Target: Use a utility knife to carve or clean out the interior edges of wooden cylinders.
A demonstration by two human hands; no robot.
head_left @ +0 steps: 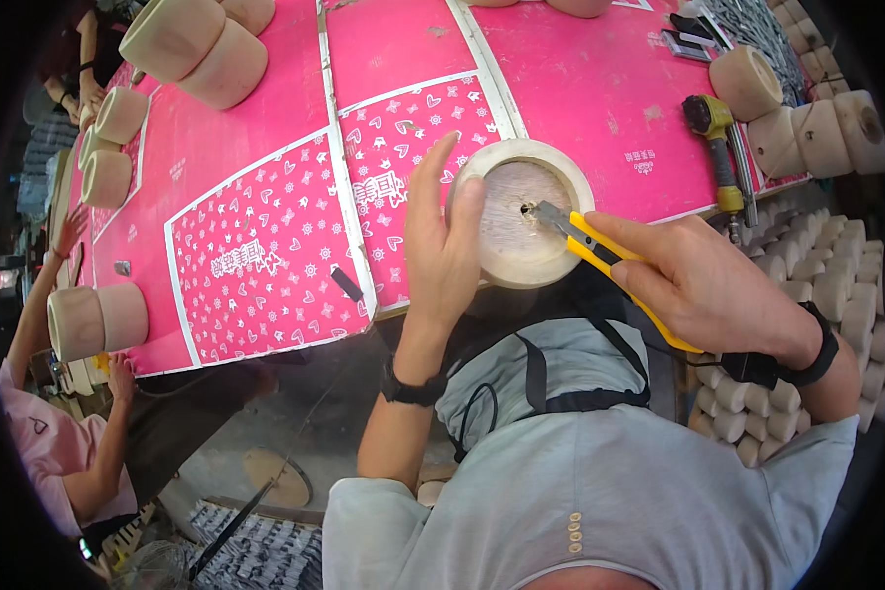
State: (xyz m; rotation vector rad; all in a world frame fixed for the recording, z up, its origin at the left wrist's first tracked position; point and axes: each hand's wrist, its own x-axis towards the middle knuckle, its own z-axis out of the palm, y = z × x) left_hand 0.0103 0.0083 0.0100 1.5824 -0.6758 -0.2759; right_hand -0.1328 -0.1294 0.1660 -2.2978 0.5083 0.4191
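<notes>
A pale, round, hollow wooden piece (566,163) sits at the table's near edge, its recessed face turned up. A small ragged dark hole marks the middle of that face. My left hand (441,231) grips the piece's left side, thumb over the rim and fingers along the outside. In my right hand (693,280) is a yellow utility knife (600,246), held closed in the fingers. Its blade end reaches inside the rim, close to the hole; whether the tip touches the wood I cannot tell.
The table (393,54) has a pink patterned cover. A yellow-and-black power drill (710,138) lies at the right, near several wooden cylinders (824,135). More cylinders (103,320) stand at the left, where another person (79,452) works. A small dark object (346,283) lies left of my hand.
</notes>
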